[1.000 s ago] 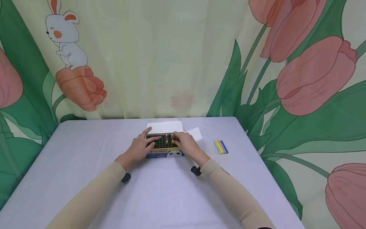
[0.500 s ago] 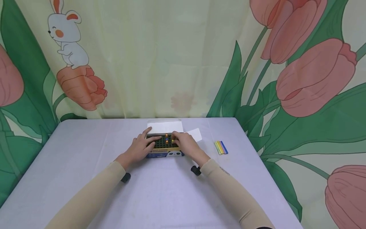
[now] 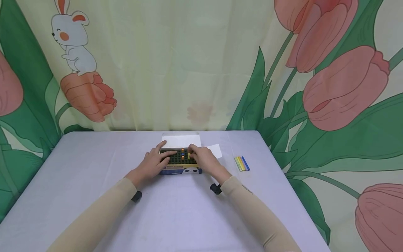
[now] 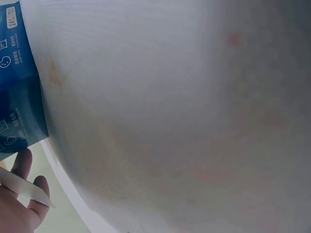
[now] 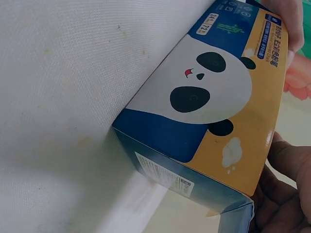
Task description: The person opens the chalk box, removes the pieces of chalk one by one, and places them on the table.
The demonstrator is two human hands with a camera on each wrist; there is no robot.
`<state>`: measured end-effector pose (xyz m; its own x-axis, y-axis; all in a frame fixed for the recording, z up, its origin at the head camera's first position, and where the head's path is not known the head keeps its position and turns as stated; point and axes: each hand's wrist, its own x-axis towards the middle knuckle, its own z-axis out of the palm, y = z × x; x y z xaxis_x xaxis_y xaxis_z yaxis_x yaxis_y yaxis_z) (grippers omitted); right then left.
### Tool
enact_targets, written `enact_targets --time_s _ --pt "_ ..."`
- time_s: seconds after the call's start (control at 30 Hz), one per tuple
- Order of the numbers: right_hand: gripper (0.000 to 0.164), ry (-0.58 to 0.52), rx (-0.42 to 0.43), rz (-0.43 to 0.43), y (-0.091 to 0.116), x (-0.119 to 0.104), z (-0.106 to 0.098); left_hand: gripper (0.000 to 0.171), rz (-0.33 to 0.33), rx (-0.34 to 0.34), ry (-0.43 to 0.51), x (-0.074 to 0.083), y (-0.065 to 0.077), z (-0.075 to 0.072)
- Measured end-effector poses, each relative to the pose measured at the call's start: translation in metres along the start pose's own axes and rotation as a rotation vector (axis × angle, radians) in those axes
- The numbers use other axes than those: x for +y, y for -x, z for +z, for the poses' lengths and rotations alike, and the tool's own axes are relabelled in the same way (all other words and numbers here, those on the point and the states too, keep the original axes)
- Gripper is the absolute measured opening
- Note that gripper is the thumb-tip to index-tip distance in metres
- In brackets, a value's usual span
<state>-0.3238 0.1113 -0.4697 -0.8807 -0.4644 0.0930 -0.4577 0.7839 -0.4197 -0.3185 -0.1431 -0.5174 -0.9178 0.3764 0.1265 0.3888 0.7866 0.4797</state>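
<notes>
A chalk box (image 3: 190, 171) with a panda on its front stands near the table's far edge, its top open over a dark holder with holes (image 3: 174, 160). Orange and blue chalks (image 3: 183, 158) stick up from the middle holes. My right hand (image 3: 206, 161) reaches in from the right, thumb and fingertips pinching a yellow chalk (image 3: 189, 156) at the holder. My left hand (image 3: 151, 165) rests over the box's left end, fingers spread, one up by the white lid (image 3: 182, 141). In the right wrist view, my right fingers (image 5: 289, 162) show behind the printed box (image 5: 209, 82).
A short row of chalk sticks (image 3: 241, 163), green, yellow, orange and blue, lies on the table to the right of the box. The raised lid stands behind the box, and a white side flap (image 3: 215, 151) juts out right. A printed curtain (image 3: 157, 70) hangs behind the table (image 3: 176, 210).
The head view has shifted slightly. Both hands keep nearly the same place at the box, the right one still pinching at the yellow chalk.
</notes>
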Motion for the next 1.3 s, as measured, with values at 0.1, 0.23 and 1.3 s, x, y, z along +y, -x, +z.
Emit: enact_targets --time_s 0.1,0.23,1.3 --pt "0.014 0.011 -0.002 0.002 -0.0002 0.0007 0.0001 0.044 0.000 -0.002 0.002 0.0006 -0.0007 0.0006" --pt "0.015 0.014 -0.003 0.005 -0.0009 0.0019 0.0004 0.044 0.001 0.002 0.010 0.0013 -0.0010 0.0007" --pt "0.014 -0.115 0.007 0.045 -0.0062 0.0036 0.0003 0.043 -0.006 0.025 0.008 -0.0027 -0.0019 0.0027"
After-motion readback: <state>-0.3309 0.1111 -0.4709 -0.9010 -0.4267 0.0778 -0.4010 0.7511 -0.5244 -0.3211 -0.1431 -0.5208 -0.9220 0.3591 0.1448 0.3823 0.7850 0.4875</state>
